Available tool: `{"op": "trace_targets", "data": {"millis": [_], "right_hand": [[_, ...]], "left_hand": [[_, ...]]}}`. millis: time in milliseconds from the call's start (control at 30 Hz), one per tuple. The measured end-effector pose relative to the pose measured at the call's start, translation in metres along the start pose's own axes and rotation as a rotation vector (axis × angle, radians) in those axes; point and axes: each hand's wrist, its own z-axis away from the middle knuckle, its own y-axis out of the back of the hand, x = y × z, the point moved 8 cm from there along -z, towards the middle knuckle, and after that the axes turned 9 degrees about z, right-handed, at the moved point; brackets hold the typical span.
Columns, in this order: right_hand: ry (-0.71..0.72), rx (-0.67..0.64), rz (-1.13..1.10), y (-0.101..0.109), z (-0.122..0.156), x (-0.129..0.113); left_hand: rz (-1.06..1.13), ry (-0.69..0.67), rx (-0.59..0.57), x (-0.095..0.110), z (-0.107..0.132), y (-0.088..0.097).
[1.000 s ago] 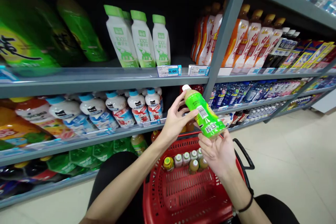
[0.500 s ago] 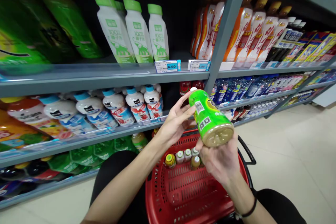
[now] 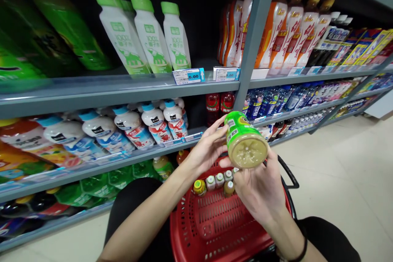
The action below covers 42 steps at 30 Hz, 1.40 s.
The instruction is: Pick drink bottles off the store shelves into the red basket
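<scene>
A green-labelled drink bottle with a yellowish-brown drink in it is held between both hands, its ribbed base tipped towards me. My left hand has its fingers on the left side of the bottle, near the label. Supporting it from below and the right is my right hand, with part of its fingers hidden behind the bottle. The cap end points away and is out of sight. Beneath the hands stands a red shopping basket, with several small bottles upright at its far end.
Grey shelving runs along the left and front. White bottles with green caps stand on the upper shelf, blue-capped yogurt drinks below. A black basket handle sticks out right, over the pale tiled floor.
The bottle has tipped so its base faces me more and less of its label shows; its white cap has gone from sight. Both hands still hold it. The view has shifted slightly.
</scene>
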Motion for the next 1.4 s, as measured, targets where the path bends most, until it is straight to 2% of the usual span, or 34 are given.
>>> {"op": "trace_targets", "data": {"millis": [100, 167, 300, 400, 500, 633, 767, 833, 933, 1000, 1133, 1267, 1400], "right_hand": [[-0.056, -0.106, 0.005, 0.001, -0.006, 0.006], [-0.048, -0.139, 0.104, 0.014, -0.013, 0.017], [0.121, -0.041, 0.344, 0.061, -0.036, 0.038], [0.112, -0.007, 0.417, 0.091, -0.047, 0.052], [0.098, 0.083, 0.629, 0.108, -0.046, 0.043], [0.203, 0.184, 1.033, 0.099, -0.039, 0.010], [0.311, 0.234, 1.141, 0.096, -0.033, -0.002], [0.324, 0.191, 1.156, 0.098, -0.031, 0.004], [0.303, 0.017, 1.176, 0.095, -0.027, 0.019], [0.295, -0.045, 1.182, 0.095, -0.022, 0.025], [0.263, -0.048, 1.161, 0.107, -0.016, 0.035], [0.228, -0.055, 1.116, 0.117, -0.015, 0.046], [0.215, -0.046, 1.130, 0.118, -0.014, 0.046]], "left_hand": [[-0.066, -0.080, -0.031, 0.013, 0.001, 0.000], [-0.116, -0.190, -0.063, 0.027, 0.001, 0.000], [-0.258, -0.405, -0.157, 0.046, 0.006, -0.008], [-0.347, -0.496, -0.246, 0.048, 0.010, -0.015], [-0.418, -0.540, -0.267, 0.044, 0.015, -0.016], [-0.579, -0.636, -0.200, 0.045, 0.025, -0.016], [-0.874, -0.886, -0.159, 0.053, 0.049, -0.033], [-1.034, -1.033, -0.150, 0.054, 0.065, -0.046], [-1.205, -1.171, -0.114, 0.053, 0.083, -0.061], [-1.265, -1.199, -0.063, 0.055, 0.090, -0.066], [-1.329, -1.179, 0.022, 0.059, 0.093, -0.067], [-1.345, -1.171, 0.021, 0.060, 0.094, -0.067], [-1.343, -1.149, 0.018, 0.059, 0.093, -0.065]]}}
